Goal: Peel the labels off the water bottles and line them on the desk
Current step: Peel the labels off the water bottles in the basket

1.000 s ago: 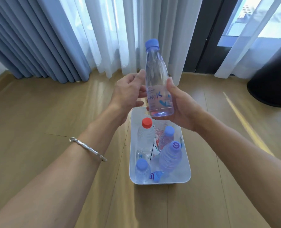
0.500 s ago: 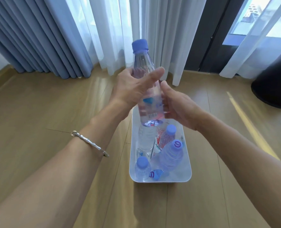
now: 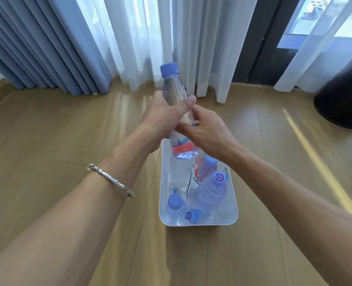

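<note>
The water bottle (image 3: 174, 93) stands nearly upright, its long axis running from the base below the hands to the blue cap (image 3: 169, 69) above them, with the cap tipped a little away and to the left. The left hand (image 3: 162, 118) is wrapped round the middle of the bottle, thumb across the near face and fingers curled behind it, clamping it firmly. The right hand (image 3: 208, 133) meets it just below and to the right. Its thumb lies against the bottle's front beneath the left thumb and its fingers curl onto the right side, closed on the bottle at the upper edge of the label (image 3: 182, 146). Whether they have caught the label itself cannot be told. The neck and cap rise clear above both grips; the red and blue label and the base hang below them. Directly under the hands a white bin (image 3: 233, 199) on the wooden floor (image 3: 68, 131) holds more bottles (image 3: 212, 193).
</note>
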Demonstrator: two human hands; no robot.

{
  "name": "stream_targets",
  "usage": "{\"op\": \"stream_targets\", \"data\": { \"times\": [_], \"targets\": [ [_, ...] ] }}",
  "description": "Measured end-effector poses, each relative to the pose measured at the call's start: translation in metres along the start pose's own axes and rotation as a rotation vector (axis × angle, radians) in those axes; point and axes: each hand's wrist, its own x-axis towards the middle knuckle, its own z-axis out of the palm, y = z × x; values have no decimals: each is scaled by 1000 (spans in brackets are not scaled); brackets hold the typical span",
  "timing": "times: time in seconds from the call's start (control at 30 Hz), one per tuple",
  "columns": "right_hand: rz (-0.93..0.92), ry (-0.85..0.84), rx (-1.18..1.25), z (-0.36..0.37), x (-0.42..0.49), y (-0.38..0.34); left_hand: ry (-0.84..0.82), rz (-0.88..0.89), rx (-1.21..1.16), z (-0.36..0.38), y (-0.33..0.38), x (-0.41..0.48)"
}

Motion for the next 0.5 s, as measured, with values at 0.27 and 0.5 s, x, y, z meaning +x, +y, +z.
{"op": "stream_targets", "data": {
  "times": [0.27,0.5],
  "targets": [
    [-98,-41,210,-3,0,10,129,90,-54,1,4,-2],
    [-102,-111,388,-10,-5,9,152,99,-85,-2,7,-6]
  ]
}}
